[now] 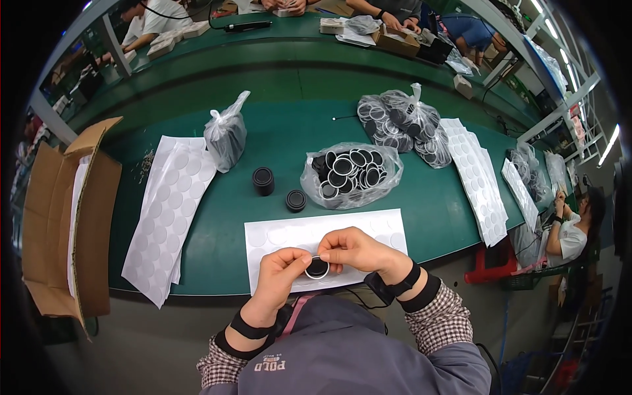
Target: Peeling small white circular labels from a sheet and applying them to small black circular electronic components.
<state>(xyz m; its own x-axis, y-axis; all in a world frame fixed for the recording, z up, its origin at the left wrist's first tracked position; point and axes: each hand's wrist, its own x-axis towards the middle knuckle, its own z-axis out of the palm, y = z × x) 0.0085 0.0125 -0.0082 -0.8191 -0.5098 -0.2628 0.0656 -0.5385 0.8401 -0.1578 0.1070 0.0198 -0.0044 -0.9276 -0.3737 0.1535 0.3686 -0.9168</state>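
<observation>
The left hand (282, 271) and right hand (350, 251) each close their grip, thumb against finger, on the rim of a round black disc (317, 268) edged in white. It sits above a flat white sheet (286, 230) of circular stickers on the smooth green table (224, 230). Beyond, a crinkled clear plastic bag (318, 191) holds similar discs (359, 170).

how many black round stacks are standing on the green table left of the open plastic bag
2: a taller stack, and a shorter stack to its right and nearer the person. Others could be hidden from view.
</observation>
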